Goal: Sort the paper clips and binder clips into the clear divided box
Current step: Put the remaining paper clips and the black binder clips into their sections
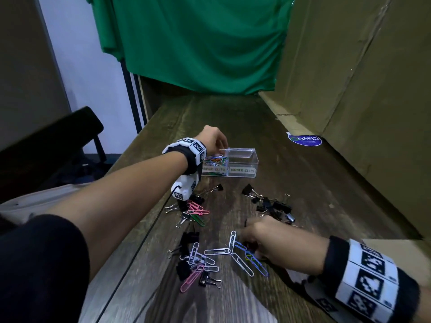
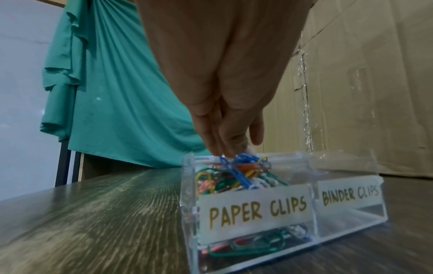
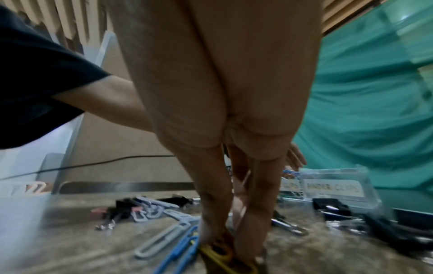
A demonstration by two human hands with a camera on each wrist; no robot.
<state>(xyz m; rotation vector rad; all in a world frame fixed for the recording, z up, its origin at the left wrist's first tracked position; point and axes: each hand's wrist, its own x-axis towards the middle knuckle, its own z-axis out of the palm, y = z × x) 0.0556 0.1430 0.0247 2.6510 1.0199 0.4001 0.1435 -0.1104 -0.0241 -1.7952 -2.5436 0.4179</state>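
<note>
The person's left hand (image 1: 213,138) hangs over the left compartment of the clear divided box (image 1: 242,157), the one labelled PAPER CLIPS, its fingers (image 2: 230,137) pointing down, close together, tips at the heap of coloured paper clips (image 2: 236,176) inside; whether they pinch one cannot be told. The BINDER CLIPS compartment (on the right) looks bare. In front of the box, loose paper clips (image 1: 214,251) and black binder clips (image 1: 271,206) lie scattered on the wooden table (image 1: 303,194). The right hand (image 1: 268,240) reaches down among them, fingertips (image 3: 248,242) pinched on a yellow paper clip (image 3: 225,259).
</note>
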